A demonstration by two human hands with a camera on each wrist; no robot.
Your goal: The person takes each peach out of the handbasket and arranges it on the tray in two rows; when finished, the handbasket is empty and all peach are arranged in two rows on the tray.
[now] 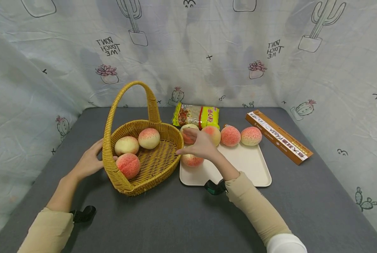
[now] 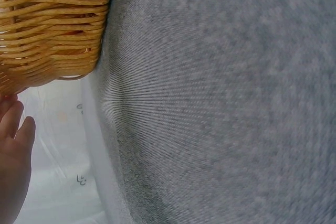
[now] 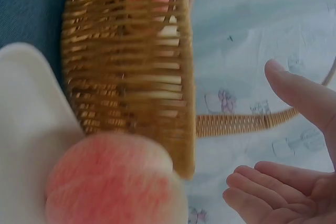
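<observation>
In the head view a yellow wicker basket (image 1: 139,191) with a tall handle holds three peaches, one of them the redder peach (image 1: 128,166) close to the handle's base. My left hand (image 1: 88,162) holds the basket's left side by the handle, thumb at the rim; its fingers (image 2: 11,121) touch the wicker in the left wrist view. Over the left part of a white tray (image 1: 239,172), my right hand (image 1: 202,144) hovers with fingers spread and nothing in it. Several peaches lie on that tray, including a peach (image 1: 192,161) below this hand, large in the right wrist view.
Behind the tray lies a yellow bag of pasta (image 1: 196,115). A long brown pasta box (image 1: 278,137) rests slantwise at the right. A printed cloth (image 1: 188,52) hangs behind the dark grey table (image 1: 163,225).
</observation>
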